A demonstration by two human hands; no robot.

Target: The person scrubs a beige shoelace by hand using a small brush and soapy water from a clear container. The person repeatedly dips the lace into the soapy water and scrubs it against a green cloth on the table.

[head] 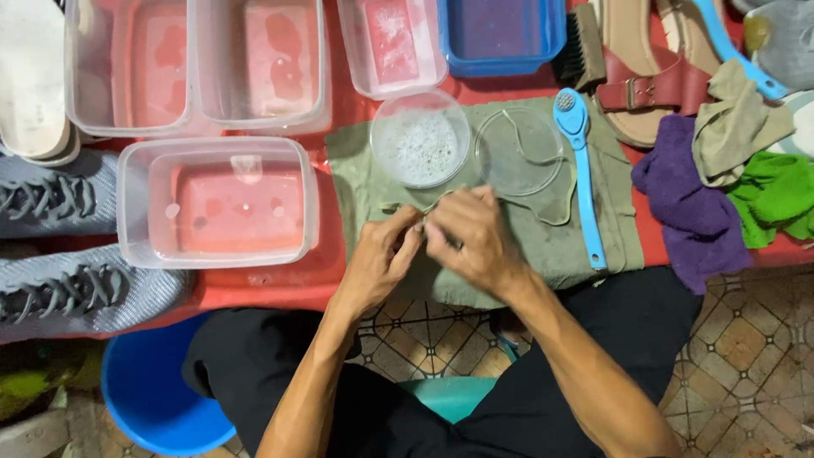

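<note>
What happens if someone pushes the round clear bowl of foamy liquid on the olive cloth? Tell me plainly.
The round bowl looks like thin clear plastic, so it is probably light and would slide or shift easily. Its shallow, wide shape suggests it would hardly tip, but the foamy liquid inside may slosh over. The olive cloth beneath would likely bunch up rather than let it glide.

There is just one view. The camera sits on the person's head and looks almost straight down. It is close, so the arms come up from the bottom edge and the left hand (pixel 379 259) and right hand (pixel 471 237) meet near the middle. The red table (pixel 280 284) fills the top half. Lower down you see the lap and the tiled floor (pixel 746 339). The camera may tip a little forward.
</note>
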